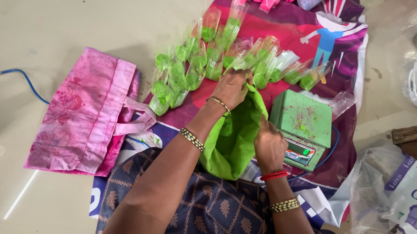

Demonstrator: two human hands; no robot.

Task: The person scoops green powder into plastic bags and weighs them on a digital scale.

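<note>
Head view looks down on a green bag (234, 138) held open between both hands, its base resting against the person's lap. Left hand (231, 87) is closed on the bag's far rim, pinching the fabric just below a spread of small clear packets of green powder (207, 63). Right hand (269, 144) grips the near right rim with curled fingers, touching the left edge of a green weighing scale (302, 126). The packets lie fanned across a printed purple and red mat (346, 112), crowding the bag's far side, so little bare mat is left there. A pink cloth bag (84, 111) lies flat to the left, its handles reaching the mat's edge. Beyond it, the pale floor (54, 18) is open apart from a blue cable (25, 77). White plastic sacks (394, 193) close in the right side.
</note>
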